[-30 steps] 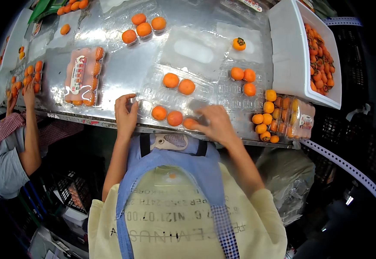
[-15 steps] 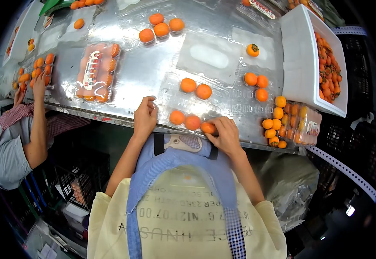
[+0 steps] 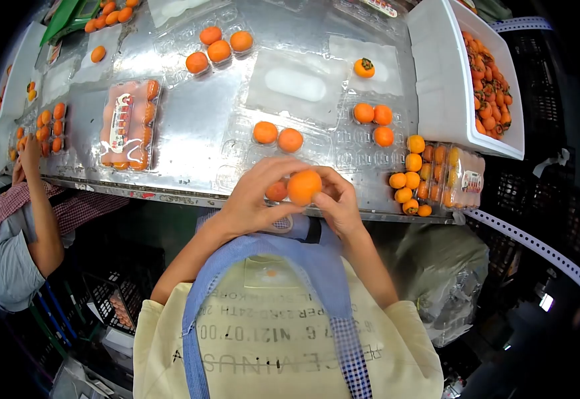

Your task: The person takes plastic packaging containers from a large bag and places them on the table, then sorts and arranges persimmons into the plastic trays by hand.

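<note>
An orange persimmon [image 3: 304, 187] is held up between both hands above the table's front edge. My left hand [image 3: 253, 199] closes on it from the left, with the thumb under it and the fingers reaching over its top. On the other side, my right hand [image 3: 338, 199] grips it between thumb and fingers. Just behind my left fingers a second persimmon [image 3: 277, 191] shows, partly hidden. Beyond the hands, two persimmons [image 3: 278, 137] sit in a clear plastic tray [image 3: 237, 143], whose front part is mostly covered by my hands.
To the right stand a clear tray [image 3: 363, 159] with three persimmons, loose smaller persimmons [image 3: 404, 195], a filled pack [image 3: 459, 176] and a white foam box [image 3: 439, 86]. A labelled pack [image 3: 130, 126] lies left. At far left, a co-worker's hand [image 3: 29, 156] is near another tray.
A persimmon has come up off the tray and is now in both hands. My left hand moved right from the tray's left side to join my right. The view shifted slightly.
</note>
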A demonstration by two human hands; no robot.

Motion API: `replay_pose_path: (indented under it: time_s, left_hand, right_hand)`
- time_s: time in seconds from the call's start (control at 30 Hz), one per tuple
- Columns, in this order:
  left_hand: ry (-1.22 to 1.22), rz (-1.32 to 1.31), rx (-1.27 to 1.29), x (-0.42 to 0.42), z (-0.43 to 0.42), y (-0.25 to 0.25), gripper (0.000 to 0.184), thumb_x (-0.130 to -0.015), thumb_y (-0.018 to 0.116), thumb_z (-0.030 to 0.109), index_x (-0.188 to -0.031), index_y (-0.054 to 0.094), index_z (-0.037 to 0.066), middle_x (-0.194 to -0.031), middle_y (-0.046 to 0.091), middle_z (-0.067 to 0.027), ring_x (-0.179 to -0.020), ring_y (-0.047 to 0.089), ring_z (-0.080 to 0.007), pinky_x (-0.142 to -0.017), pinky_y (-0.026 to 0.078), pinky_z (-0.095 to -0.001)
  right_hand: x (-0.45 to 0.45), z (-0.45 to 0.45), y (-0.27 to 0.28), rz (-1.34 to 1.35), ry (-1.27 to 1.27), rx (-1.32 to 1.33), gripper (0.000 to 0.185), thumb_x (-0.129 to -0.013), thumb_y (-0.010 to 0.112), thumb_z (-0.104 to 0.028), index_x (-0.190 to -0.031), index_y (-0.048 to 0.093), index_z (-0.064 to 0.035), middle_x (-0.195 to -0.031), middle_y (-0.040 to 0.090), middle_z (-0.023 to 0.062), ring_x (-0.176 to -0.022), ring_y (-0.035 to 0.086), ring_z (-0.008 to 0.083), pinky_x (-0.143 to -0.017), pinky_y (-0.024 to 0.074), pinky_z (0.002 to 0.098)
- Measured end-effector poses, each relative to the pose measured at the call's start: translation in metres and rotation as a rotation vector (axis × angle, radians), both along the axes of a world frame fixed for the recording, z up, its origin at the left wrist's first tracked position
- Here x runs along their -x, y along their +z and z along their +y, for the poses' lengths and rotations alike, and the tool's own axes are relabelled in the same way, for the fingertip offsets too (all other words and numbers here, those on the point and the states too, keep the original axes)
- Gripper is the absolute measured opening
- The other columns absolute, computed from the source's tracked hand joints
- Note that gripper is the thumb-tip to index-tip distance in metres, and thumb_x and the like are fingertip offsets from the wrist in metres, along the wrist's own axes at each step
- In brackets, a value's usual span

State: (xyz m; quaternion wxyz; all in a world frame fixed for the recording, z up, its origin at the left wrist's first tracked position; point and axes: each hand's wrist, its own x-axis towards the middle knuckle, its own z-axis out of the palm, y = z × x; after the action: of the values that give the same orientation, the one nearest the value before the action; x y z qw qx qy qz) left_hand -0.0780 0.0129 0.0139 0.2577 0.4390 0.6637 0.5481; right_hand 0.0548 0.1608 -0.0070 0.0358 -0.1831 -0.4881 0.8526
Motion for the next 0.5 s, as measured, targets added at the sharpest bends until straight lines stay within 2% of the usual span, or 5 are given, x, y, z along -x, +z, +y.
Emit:
replay_pose_path:
  time_s: [0.1, 0.3, 0.43, 0.5]
  left_hand:
    - [0.053, 0.004, 0.005, -0.001, 0.001, 0.004, 0.058, -0.065, 0.076, 0.009, -0.118, 0.053, 0.007, -0.112, 0.057, -0.0105, -0.1, 0.056, -0.026, -0.085, 0.045, -0.0352]
    - [0.163, 0.218, 0.028, -0.006, 0.001, 0.007, 0.056, -0.062, 0.071, -0.001, -0.115, 0.054, 0.007, -0.107, 0.055, -0.0122, -0.09, 0.058, -0.0268, -0.077, 0.049, -0.0343]
    - [0.144, 0.202, 0.053, -0.008, -0.002, 0.009, 0.058, -0.063, 0.069, -0.004, -0.117, 0.052, 0.008, -0.111, 0.05, -0.0117, -0.091, 0.058, -0.025, -0.076, 0.049, -0.0327]
    - [0.127, -0.008, 0.03, -0.005, -0.001, 0.015, 0.058, -0.064, 0.069, -0.004, -0.118, 0.052, 0.009, -0.114, 0.048, -0.0107, -0.096, 0.056, -0.023, -0.078, 0.049, -0.0325]
  right_hand:
    - [0.007, -0.004, 0.005, 0.001, -0.06, -0.066, 0.046, -0.08, 0.066, -0.006, -0.121, 0.047, 0.0027, -0.109, 0.059, 0.0116, -0.1, 0.059, 0.018, -0.087, 0.0468, 0.0312]
    - [0.016, -0.008, 0.024, -0.018, 0.025, -0.569, 0.058, -0.072, 0.073, -0.005, -0.123, 0.046, 0.0016, -0.107, 0.059, 0.0121, -0.095, 0.061, 0.0177, -0.083, 0.0485, 0.0285]
    - [0.018, -0.011, 0.018, 0.042, -0.037, -0.449, 0.059, -0.071, 0.074, -0.004, -0.123, 0.046, 0.0013, -0.108, 0.058, 0.0113, -0.098, 0.06, 0.0186, -0.083, 0.0489, 0.0288]
    - [0.017, -0.01, 0.016, 0.08, -0.042, -0.4, 0.059, -0.071, 0.074, -0.004, -0.123, 0.046, 0.0013, -0.109, 0.057, 0.0111, -0.1, 0.059, 0.0192, -0.083, 0.049, 0.0292]
